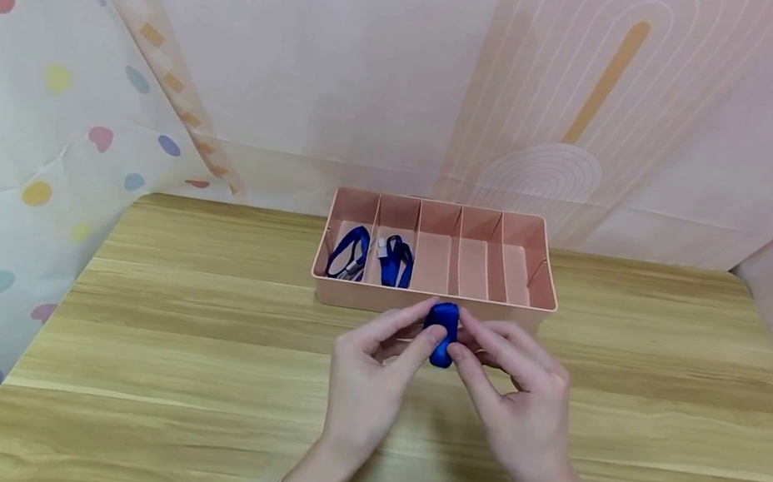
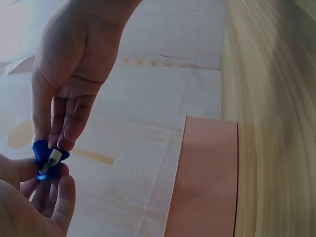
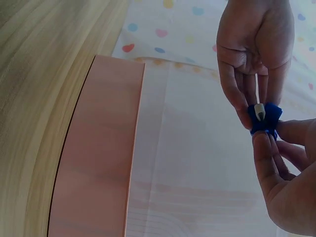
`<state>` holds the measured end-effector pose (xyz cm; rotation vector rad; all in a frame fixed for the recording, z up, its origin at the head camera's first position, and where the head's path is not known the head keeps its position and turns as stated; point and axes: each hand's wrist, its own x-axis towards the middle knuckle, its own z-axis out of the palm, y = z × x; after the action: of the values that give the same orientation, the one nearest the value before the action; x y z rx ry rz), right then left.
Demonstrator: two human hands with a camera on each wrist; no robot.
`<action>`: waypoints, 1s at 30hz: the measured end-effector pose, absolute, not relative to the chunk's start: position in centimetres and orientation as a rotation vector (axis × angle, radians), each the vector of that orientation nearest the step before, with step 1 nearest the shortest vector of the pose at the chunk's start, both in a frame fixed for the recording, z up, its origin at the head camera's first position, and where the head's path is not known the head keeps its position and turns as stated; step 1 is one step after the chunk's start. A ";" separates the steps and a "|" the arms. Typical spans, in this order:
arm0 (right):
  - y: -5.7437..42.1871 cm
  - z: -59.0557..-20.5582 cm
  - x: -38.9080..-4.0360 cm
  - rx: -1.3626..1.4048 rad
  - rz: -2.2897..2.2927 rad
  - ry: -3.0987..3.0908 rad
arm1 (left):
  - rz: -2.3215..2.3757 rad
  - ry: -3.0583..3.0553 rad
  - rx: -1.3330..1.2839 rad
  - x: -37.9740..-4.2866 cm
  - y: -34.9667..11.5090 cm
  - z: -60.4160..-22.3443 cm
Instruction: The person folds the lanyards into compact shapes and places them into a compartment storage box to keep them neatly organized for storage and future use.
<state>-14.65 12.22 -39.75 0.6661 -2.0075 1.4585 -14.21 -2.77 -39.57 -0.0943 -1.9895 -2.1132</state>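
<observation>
A folded blue lanyard (image 1: 446,318) is held up between both hands, just in front of the pink divided box (image 1: 355,295). On its left side, my left hand (image 1: 367,381) pinches it between thumb and fingertips. From the right, my right hand (image 1: 531,403) grips the other side the same way. Both wrist views show the underside of the bundle, where a small white clip (image 2: 55,157) sticks out of the blue band (image 3: 272,116).
The pink box stands at the back of the wooden table (image 1: 183,377), against a patterned cloth backdrop (image 1: 399,66). One blue lanyard (image 1: 360,237) lies in its leftmost compartment, and another folded lanyard (image 1: 390,267) lies in the second from the left.
</observation>
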 end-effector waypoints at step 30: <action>12.3 -39.7 -14.7 0.683 1.579 -2.038 | -2.130 -2.079 -0.088 -14.3 -3.1 -39.4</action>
<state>-14.75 12.28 -39.73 0.6825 -2.0376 1.5787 -14.29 -3.09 -39.40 -0.0879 -2.0788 -2.1303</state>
